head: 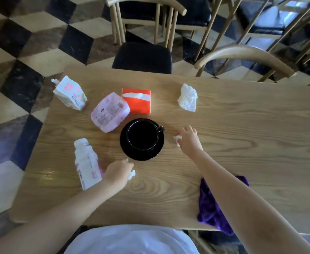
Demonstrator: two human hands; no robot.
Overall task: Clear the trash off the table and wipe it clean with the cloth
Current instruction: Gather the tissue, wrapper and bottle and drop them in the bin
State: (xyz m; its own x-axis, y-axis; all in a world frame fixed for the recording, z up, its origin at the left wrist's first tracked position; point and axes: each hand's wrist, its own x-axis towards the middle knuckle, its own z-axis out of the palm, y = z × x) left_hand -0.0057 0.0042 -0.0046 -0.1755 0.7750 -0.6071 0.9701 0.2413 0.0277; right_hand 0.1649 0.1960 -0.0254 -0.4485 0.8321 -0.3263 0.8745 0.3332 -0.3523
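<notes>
Both hands are on the wooden table, each closed on a small scrap of white tissue: the left hand pinches one just beside the fallen plastic bottle, and the right hand pinches another scrap just right of the black cup on its saucer. Remaining trash: the bottle lying on its side, a milk carton near the far left corner, a pink wrapper pack, and a crumpled tissue further back. The purple cloth lies untouched at the near edge, partly under the right forearm and hanging over the rim. Risks, in my judgement: the right wrist passes close to the cup's handle, and a careless withdrawal could knock it; whether the cup holds liquid cannot be told, as its interior reads only as black. The left forearm rests against the bottle and could roll it off the left edge. The right forearm could drag the cloth off the table. The orange tissue pack is probably not trash and could be swept up by mistake. Printing on carton, bottle and pink pack is too blurred to read; no brand is identifiable.
</notes>
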